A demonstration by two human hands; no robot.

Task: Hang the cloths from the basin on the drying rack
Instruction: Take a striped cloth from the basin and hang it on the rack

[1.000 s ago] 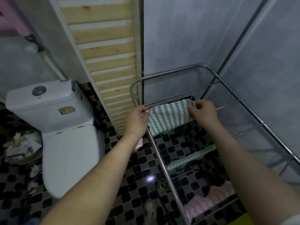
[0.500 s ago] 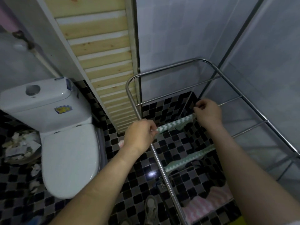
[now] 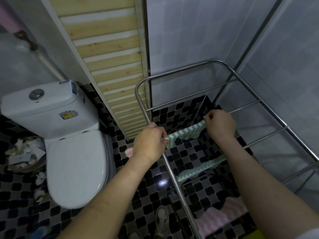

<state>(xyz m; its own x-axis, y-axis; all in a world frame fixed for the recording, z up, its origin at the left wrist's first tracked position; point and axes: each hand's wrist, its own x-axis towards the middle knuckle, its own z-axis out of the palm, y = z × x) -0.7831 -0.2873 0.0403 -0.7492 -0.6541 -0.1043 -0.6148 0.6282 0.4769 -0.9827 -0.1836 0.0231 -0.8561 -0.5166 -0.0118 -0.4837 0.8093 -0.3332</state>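
we lower green cloth (image 3: pixel 186 133) down to rack (image 3: pixel 183 69) level; left hand (image 3: pixel 150 142), right hand (image 3: pixel 220 125) each pinch corner; hanging looks close.

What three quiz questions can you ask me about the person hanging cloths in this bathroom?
1. What do the left hand and the right hand pinch between them?
A) a green-and-white zigzag cloth
B) a red sponge
C) a blue bucket
2. True or false: a second green zigzag cloth already hangs on the shiny metal drying rack.
3. Fill in: the striped fabric cloth nearest the person is white and ____.

Key: 1 A; 2 true; 3 pink.
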